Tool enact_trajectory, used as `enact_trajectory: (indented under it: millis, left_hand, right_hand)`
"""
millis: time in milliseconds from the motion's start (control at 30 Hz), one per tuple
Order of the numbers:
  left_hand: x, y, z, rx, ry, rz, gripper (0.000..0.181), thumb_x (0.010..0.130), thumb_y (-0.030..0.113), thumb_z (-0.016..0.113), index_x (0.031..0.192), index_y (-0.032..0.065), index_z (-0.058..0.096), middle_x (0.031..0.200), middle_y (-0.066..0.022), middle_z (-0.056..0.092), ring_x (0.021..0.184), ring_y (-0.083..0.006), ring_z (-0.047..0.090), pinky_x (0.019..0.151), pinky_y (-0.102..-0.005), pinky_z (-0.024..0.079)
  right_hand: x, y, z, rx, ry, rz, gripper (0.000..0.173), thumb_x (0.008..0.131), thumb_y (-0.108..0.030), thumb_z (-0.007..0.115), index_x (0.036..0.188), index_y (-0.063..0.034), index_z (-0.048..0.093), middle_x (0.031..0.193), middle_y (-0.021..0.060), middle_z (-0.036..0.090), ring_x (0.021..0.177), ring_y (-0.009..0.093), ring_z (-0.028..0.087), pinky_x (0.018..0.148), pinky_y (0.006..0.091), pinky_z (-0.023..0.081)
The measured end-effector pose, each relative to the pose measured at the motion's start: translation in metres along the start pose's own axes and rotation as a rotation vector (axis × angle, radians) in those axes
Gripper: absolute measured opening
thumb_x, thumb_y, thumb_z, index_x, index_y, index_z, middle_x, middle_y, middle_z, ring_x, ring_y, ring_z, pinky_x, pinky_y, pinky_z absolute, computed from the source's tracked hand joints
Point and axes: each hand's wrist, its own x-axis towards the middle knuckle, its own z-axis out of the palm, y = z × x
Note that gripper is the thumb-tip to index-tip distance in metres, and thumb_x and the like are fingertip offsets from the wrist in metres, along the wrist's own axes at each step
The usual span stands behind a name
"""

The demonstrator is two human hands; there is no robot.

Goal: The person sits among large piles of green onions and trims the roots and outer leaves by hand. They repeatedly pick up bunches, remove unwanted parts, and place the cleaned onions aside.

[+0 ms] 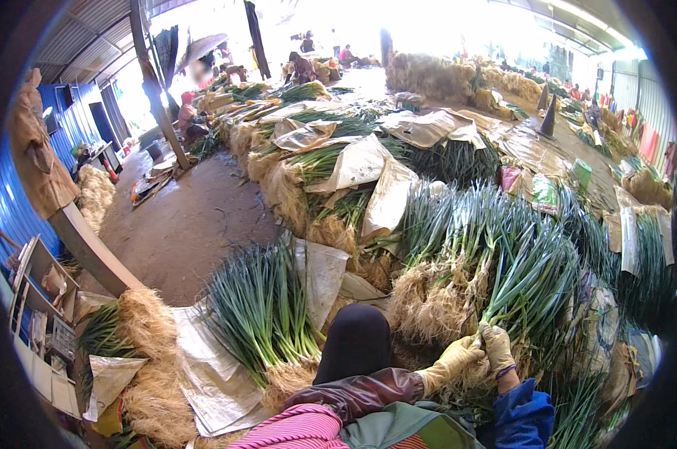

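Observation:
Both my hands wear pale yellow gloves and meet at the lower right. My left hand point(456, 359), in a maroon sleeve, grips the root end of a green onion plant point(504, 294). Beside it, my right hand point(496, 347), in a blue sleeve, is closed around the lower stalk. The leaves point up and away; the roots are partly hidden by my gloves. Just beyond lies a big heap of green onions point(456, 224), with tangled tan roots point(434, 306) towards me. Left of my dark-clad knee point(355, 339) rests a sorted bundle of green onions point(265, 308).
A pale sheet point(215, 370) lies under the bundle. More rooted bundles point(148, 359) and a wooden shelf point(41, 314) are at the left. A wooden post point(159, 106) rises from the earth floor point(187, 219). Covered stacks point(338, 168) run away ahead; people point(303, 67) sit further off.

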Motion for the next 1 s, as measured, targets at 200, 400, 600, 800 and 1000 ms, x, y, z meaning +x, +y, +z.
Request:
enact_trajectory:
  millis: [200,400,600,800,1000]
  left_hand:
    - [-0.007,0.001,-0.013,-0.047,0.089,-0.111,0.017,0.086,0.017,0.068,0.096,0.0041,0.062,0.083,0.0045,0.059,0.075,-0.0072,0.051,0.071,-0.0232,0.044]
    - [0.0,-0.026,-0.038,-0.255,0.082,-0.159,0.017,0.084,0.021,0.069,0.091,0.0061,0.066,0.075,0.0029,0.061,0.062,-0.0081,0.054,0.058,-0.0221,0.045]
    - [-0.026,0.059,0.004,-0.554,-0.215,-0.252,0.02,0.086,0.019,0.064,0.098,0.0022,0.065,0.079,-0.0014,0.064,0.065,-0.0114,0.059,0.06,-0.0246,0.049]
    - [-0.044,0.023,0.006,-0.607,-0.387,-0.405,0.022,0.09,0.02,0.055,0.101,0.0014,0.064,0.087,-0.0057,0.066,0.076,-0.0154,0.062,0.07,-0.0274,0.052]
    - [-0.038,0.008,0.006,-0.589,-0.113,-0.456,0.03,0.088,0.036,0.059,0.099,0.0079,0.061,0.077,-0.0034,0.063,0.064,-0.0171,0.058,0.061,-0.032,0.049]
  right_hand:
    - [-0.015,-0.027,0.009,-0.269,0.029,-0.107,0.031,0.092,-0.027,0.059,0.074,-0.0019,0.062,0.058,0.0031,0.057,0.053,0.012,0.05,0.053,0.03,0.042]
    - [-0.028,-0.075,0.015,0.656,-0.023,-0.011,0.027,0.092,-0.026,0.059,0.074,-0.0065,0.062,0.064,0.0017,0.061,0.059,0.01,0.056,0.056,0.0231,0.046]
    - [0.007,0.01,-0.026,0.679,-0.141,0.191,0.026,0.093,-0.031,0.057,0.093,-0.0058,0.06,0.081,0.0077,0.066,0.07,0.018,0.063,0.064,0.032,0.051]
    - [-0.008,-0.042,0.013,0.808,-0.363,0.357,0.056,0.092,-0.044,0.054,0.113,0.0076,0.055,0.074,0.0009,0.056,0.064,0.011,0.052,0.063,0.0247,0.044]
    - [-0.009,-0.023,0.019,0.374,-0.07,0.205,0.028,0.09,-0.032,0.061,0.079,-0.0068,0.059,0.064,-0.0008,0.057,0.051,0.008,0.051,0.047,0.023,0.041]
